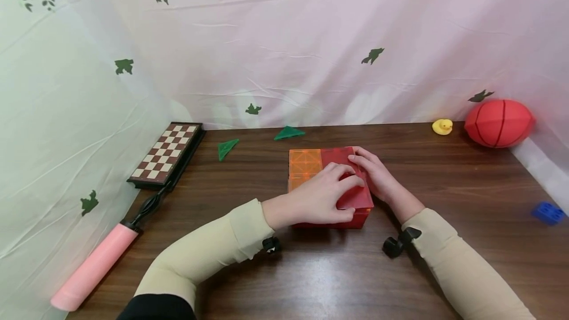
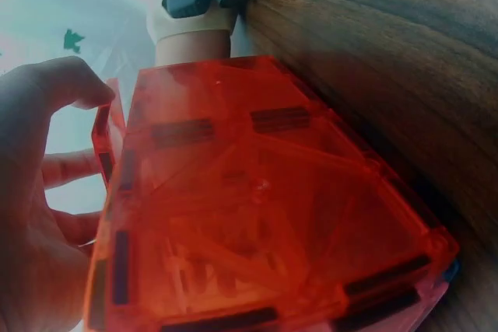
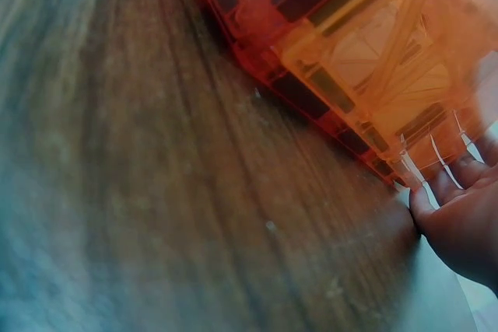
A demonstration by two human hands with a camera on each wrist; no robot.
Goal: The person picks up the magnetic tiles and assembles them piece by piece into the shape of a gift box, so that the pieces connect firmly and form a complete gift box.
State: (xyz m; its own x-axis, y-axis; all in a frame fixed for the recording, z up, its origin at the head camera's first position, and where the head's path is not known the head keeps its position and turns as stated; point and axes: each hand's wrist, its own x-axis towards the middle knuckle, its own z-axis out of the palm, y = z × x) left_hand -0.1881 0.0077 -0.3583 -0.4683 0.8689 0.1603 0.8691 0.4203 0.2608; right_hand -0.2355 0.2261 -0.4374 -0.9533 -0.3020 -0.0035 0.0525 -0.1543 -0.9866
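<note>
1. Our left hand [image 1: 322, 196] curls its fingers [image 1: 351, 181] over the red top tile of the magnetic-tile box [image 1: 311, 162], thumb at the near edge, gripping it.
2. Our right hand [image 1: 375, 174] lays fairly straight fingers on the same tile, seemingly steadying it.
3. The box sits mid-tabletop [image 1: 444, 201], orange half bare.
4. Around it lie two green triangle tiles [image 1: 289, 133], a chessboard [image 1: 165, 153], a pink pump [image 1: 95, 265], a rubber duck [image 1: 442, 126], a red ball [image 1: 499, 123] and a blue brick [image 1: 548, 213], before a leaf-printed sheet [image 1: 284, 38].
</note>
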